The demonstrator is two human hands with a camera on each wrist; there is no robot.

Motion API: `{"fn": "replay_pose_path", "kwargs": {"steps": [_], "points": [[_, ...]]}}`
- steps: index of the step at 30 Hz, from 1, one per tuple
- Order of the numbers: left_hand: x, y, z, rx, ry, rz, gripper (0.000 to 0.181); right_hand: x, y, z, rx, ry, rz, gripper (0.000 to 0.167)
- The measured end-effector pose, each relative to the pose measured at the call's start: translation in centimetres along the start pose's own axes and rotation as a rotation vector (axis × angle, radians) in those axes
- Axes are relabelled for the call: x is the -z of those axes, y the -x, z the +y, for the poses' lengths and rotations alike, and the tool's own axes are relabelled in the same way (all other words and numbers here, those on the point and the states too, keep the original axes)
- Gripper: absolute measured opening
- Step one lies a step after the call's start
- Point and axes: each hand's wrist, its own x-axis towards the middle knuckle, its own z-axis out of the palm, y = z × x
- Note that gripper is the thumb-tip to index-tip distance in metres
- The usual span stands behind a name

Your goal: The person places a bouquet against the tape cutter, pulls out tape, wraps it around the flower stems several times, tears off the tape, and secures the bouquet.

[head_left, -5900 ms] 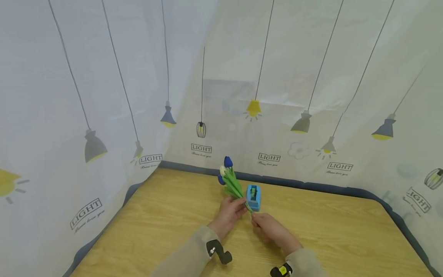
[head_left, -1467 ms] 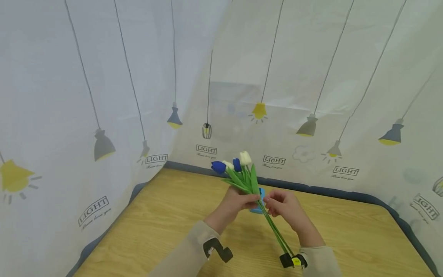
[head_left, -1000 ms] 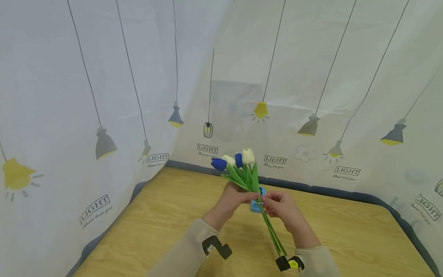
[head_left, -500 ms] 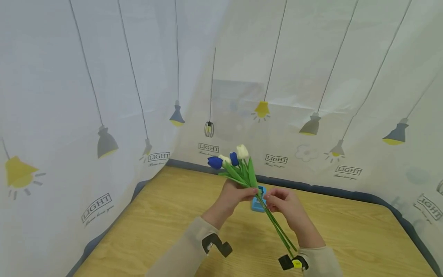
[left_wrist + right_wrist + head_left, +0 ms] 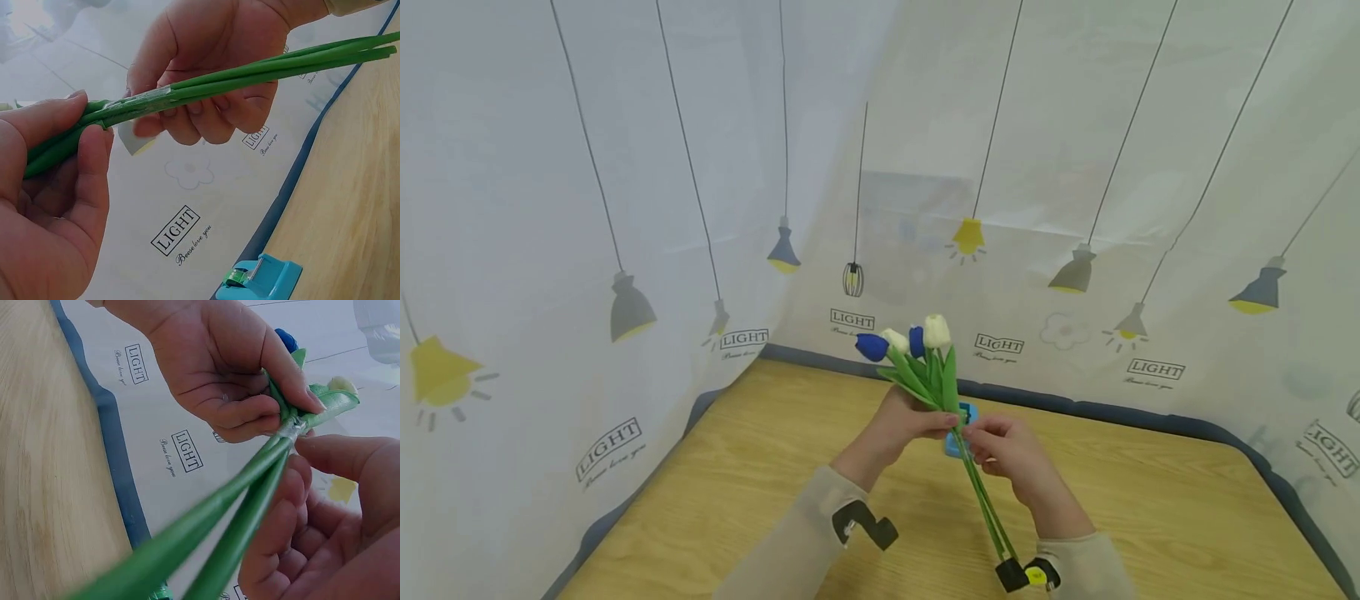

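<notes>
My left hand (image 5: 904,427) grips a bunch of artificial tulips (image 5: 937,333), blue and white with green leaves, just below the leaves. Their green stems (image 5: 275,67) run together down to the right. A band of clear tape (image 5: 140,103) wraps the stems beside the left thumb. At this band the thumb and forefinger of my right hand (image 5: 1015,454) pinch the tape; in the right wrist view (image 5: 292,430) the tape glints between both hands. Exactly how its end lies is hard to tell. Behind the stems a blue tape dispenser (image 5: 275,278) stands on the table.
The wooden table (image 5: 760,467) reaches back to a dark blue border (image 5: 820,363). White sheeting printed with lamps (image 5: 1071,271) and lettering encloses the table at the back and both sides. Black camera mounts (image 5: 863,525) sit on both wrists.
About six seconds ago the bunch lay low beside the dispenser, both hands on it; now it is raised nearer me. Over the last second, the bunch tilts slightly back and forth between the hands.
</notes>
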Motion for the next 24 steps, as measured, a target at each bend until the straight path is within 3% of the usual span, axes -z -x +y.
{"fn": "replay_pose_path", "kwargs": {"steps": [6,12,18,24], "points": [[0.3,0.0,0.5,-0.017,0.016,0.020,0.047,0.3,0.4,-0.7,0.040,0.043,0.009,0.021],[0.3,0.2,1.1,-0.013,-0.002,0.054,0.044,0.3,0.8,-0.8,0.185,0.121,-0.030,0.026],[0.1,0.3,1.4,-0.031,-0.063,0.044,0.041,0.4,0.7,-0.5,0.258,0.140,-0.148,0.027],[0.1,0.4,1.3,-0.068,-0.153,0.039,0.041,0.5,0.4,0.1,0.270,0.075,-0.288,0.021]]}}
